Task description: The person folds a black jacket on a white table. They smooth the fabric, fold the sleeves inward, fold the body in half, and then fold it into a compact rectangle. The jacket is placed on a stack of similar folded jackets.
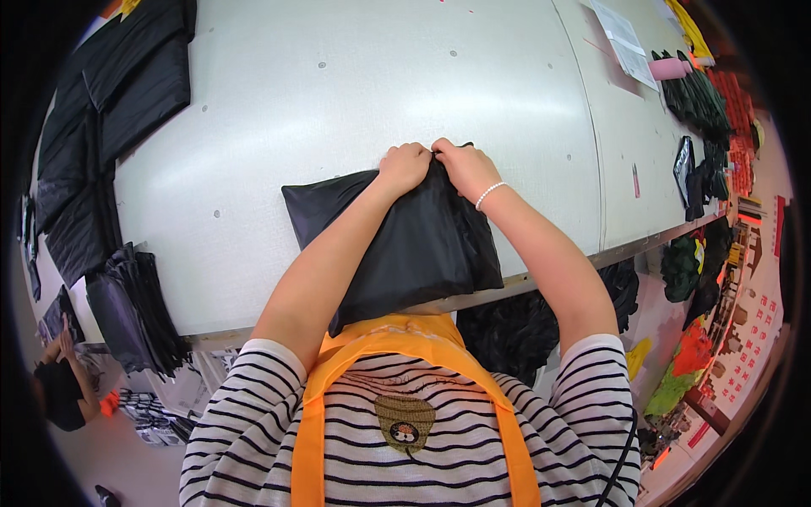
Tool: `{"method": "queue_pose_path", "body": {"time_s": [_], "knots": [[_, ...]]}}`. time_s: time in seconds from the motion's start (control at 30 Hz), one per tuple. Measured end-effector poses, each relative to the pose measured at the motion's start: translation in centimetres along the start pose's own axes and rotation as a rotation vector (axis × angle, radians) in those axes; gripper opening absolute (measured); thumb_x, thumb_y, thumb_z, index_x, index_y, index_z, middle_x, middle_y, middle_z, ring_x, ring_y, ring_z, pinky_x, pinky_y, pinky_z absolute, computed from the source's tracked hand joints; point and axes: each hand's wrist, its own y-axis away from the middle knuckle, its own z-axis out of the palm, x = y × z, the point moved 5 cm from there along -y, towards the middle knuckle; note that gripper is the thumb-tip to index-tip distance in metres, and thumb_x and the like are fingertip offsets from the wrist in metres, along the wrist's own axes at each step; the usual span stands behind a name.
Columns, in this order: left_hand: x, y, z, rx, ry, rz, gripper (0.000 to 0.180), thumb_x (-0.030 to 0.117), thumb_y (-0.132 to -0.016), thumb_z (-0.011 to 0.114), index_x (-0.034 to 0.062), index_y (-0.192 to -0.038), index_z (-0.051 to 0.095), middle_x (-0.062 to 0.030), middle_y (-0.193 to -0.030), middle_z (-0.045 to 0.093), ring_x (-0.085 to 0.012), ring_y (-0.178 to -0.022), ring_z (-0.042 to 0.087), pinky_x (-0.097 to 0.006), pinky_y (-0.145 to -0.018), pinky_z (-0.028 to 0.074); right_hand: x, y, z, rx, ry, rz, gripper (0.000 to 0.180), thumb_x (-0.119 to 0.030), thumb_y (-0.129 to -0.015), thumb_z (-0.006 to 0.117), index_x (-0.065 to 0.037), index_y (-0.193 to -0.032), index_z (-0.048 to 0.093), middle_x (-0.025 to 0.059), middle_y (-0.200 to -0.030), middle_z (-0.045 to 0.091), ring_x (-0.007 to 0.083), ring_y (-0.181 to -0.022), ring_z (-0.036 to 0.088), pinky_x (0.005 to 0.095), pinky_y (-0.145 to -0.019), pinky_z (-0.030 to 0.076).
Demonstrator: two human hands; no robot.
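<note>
A filled black plastic bag (422, 245) lies on the pale grey table (355, 93), reaching back to the table's near edge. My left hand (404, 166) and my right hand (465, 167) sit side by side at the bag's far end, both closed on its gathered top edge. A bead bracelet (489, 195) circles my right wrist. My forearms cross over the bag's two sides and hide part of it.
Black bags are stacked at the table's left side (110, 101), with a bundle (131, 308) at the near-left edge. Papers (623, 38), a pink roll (670, 68) and dark green items (697, 97) lie at far right. Another person (59, 380) crouches at lower left.
</note>
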Motion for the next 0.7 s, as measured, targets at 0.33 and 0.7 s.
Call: {"method": "queue_pose_path", "body": {"time_s": [0.33,0.7], "knots": [[0.4,-0.8,0.5,0.081,-0.019,-0.115,0.024,0.035,-0.084,0.061,0.0145,-0.091,0.070,-0.0082,-0.097,0.069,-0.0278,-0.099,0.062,-0.040,-0.086,0.045,-0.6,6.2,-1.4,-0.015,0.276,-0.299,0.008,-0.012,-0.086,0.051,-0.008,-0.092,0.049,0.0137,-0.070,0.064,0.0341,-0.065,0.063,0.0441,-0.056,0.049],[3.4,1.4,-0.9,0.288,-0.011,0.079,0.022,0.031,-0.084,0.063,0.0087,-0.083,0.066,-0.0107,-0.086,0.067,-0.0291,-0.090,0.062,-0.041,-0.078,0.046,1.1,22.8,6.8,0.022,0.140,-0.258,0.016,-0.018,-0.087,0.056,-0.003,-0.088,0.061,0.0139,-0.065,0.063,0.0251,-0.059,0.065,0.0328,-0.053,0.051]]}}
